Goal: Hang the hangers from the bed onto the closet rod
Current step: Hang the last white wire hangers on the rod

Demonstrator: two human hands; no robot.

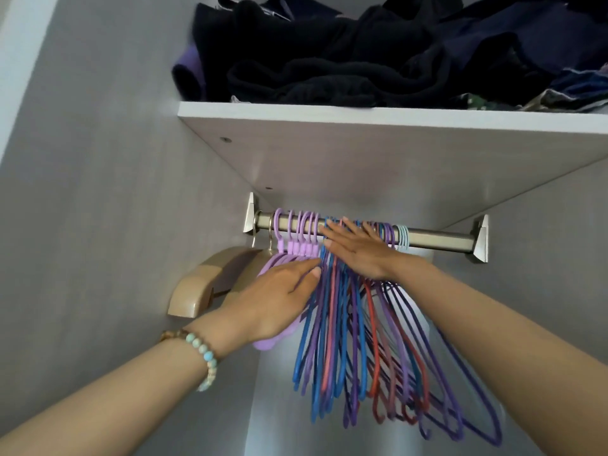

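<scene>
Left hand (273, 297) flat on hangers (348, 343), right hand (360, 251) splayed, seemingly touching rod (437, 238)

On the rod (437, 236) under the shelf (362, 118), hangers (345, 324) are bunched left of middle; thick hangers (210, 278) are hung leftmost, beside the closet wall (115, 192); clothes (329, 60) are piled on the shelf
</scene>
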